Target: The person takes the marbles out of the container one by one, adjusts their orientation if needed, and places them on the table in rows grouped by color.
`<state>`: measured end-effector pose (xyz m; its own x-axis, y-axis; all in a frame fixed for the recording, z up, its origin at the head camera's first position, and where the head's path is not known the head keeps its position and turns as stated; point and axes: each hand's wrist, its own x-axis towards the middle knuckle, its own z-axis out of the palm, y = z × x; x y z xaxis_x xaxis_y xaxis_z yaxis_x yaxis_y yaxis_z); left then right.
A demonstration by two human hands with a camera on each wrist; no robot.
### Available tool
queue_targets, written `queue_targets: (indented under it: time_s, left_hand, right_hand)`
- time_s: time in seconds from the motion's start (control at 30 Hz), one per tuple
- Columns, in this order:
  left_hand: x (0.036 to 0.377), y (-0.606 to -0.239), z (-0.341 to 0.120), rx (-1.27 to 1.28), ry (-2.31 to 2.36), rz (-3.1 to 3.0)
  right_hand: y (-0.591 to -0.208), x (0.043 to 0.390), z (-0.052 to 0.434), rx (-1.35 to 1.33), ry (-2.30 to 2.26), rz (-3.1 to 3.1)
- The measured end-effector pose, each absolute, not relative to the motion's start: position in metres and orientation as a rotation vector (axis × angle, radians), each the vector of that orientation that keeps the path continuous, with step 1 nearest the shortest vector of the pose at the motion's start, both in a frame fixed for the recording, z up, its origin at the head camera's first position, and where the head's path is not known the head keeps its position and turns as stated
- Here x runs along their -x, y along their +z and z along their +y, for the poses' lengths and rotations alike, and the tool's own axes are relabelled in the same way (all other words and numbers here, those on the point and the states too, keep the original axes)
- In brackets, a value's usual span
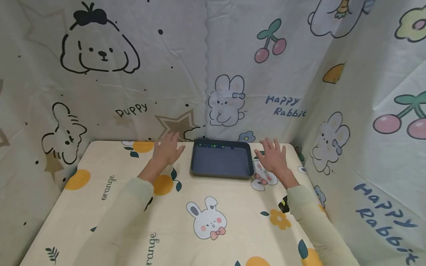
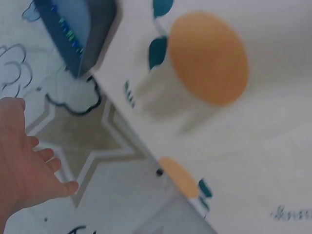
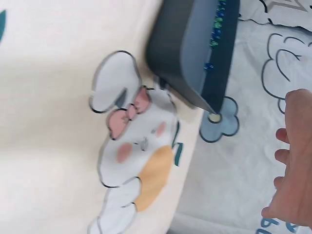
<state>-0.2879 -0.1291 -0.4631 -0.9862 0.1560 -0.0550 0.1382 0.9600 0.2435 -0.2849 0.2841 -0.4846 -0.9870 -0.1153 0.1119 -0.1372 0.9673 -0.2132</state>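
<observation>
A shallow rectangular tray, dark grey and hollow side up, lies at the far edge of the patterned table, its long axis running left to right, nearly parallel to that edge, with its short ends facing the two hands. Small blue and green beads form a row inside it, along the far wall and parallel to the long axis. The left hand and right hand flank the tray, apart from it, fingers extended and spread, both holding nothing.
</observation>
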Motion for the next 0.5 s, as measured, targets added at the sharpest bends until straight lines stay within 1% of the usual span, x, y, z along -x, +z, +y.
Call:
queue_targets:
  time_s: [0.17, 0.27, 0.5]
  left_hand:
    - [0.281, -0.493, -0.114, -0.248, 0.334, 2.987]
    - [0.279, -0.507, -0.105, -0.268, 0.307, 2.970]
    - [0.276, -0.525, -0.087, -0.328, 0.214, 2.963]
  right_hand:
    - [-0.509, 0.276, 0.280, -0.182, 0.366, -3.028]
    - [-0.521, 0.272, 0.278, -0.188, 0.305, -3.053]
    - [-0.541, 0.273, 0.274, -0.213, 0.179, -3.131]
